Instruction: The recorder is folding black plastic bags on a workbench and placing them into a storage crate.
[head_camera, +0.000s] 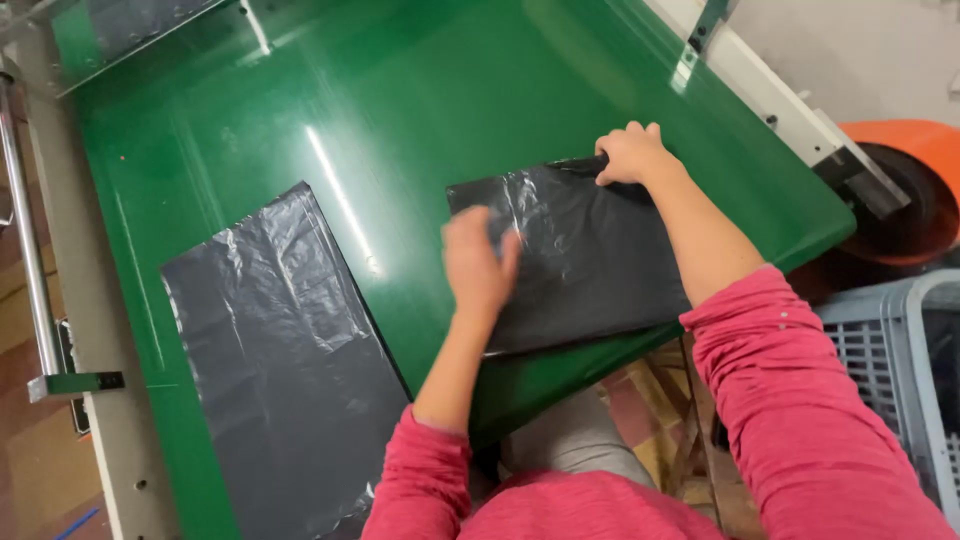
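Pinning the black bag (580, 255) flat: right hand (630, 153) pinches its far edge, left hand (478, 262) hovers half-open, blurred, holding nothing on the green counter (420, 100).

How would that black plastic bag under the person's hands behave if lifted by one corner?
The black plastic bag looks thin and crinkled, so it would probably droop limply. It lies flat and seems very light. The glossy green table suggests it may slide easily when pushed.
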